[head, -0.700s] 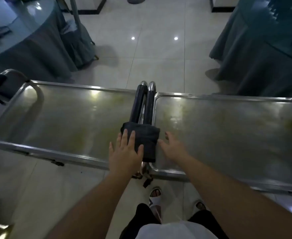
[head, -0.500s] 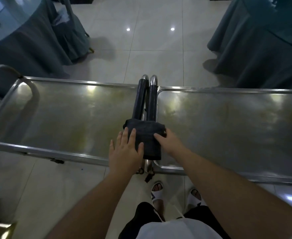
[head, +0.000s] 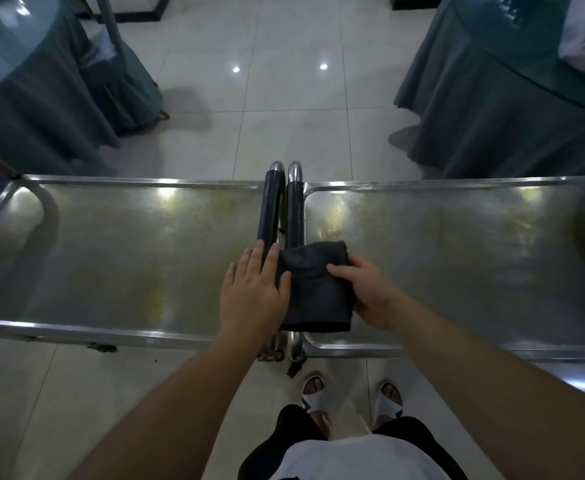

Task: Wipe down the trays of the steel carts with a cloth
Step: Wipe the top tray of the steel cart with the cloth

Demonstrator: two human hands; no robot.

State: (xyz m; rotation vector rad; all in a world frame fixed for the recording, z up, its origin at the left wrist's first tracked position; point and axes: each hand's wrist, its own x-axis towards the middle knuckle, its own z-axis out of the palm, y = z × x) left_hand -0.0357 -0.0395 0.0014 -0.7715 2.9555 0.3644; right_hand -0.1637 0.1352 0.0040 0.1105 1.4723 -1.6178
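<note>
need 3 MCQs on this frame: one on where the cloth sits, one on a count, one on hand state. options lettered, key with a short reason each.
1. Where does the dark cloth lie?
A. On the floor beside the carts
B. Over the two handles where the carts meet
C. In the far corner of the left tray

2. How many steel trays are in view?
A. One
B. Two
C. Four

3. What is the right hand doing?
A. Gripping the cloth's edge
B. Hanging at the person's side
C. Holding a spray bottle

Key:
1 B: the cloth drapes across the two handles at the junction, reaching onto the right tray.
2 B: a left tray and the right tray stand end to end.
3 A: its thumb lies on top of the cloth and its fingers curl at the cloth's right edge, while the left hand lies flat with straight fingers beside the cloth.
</note>
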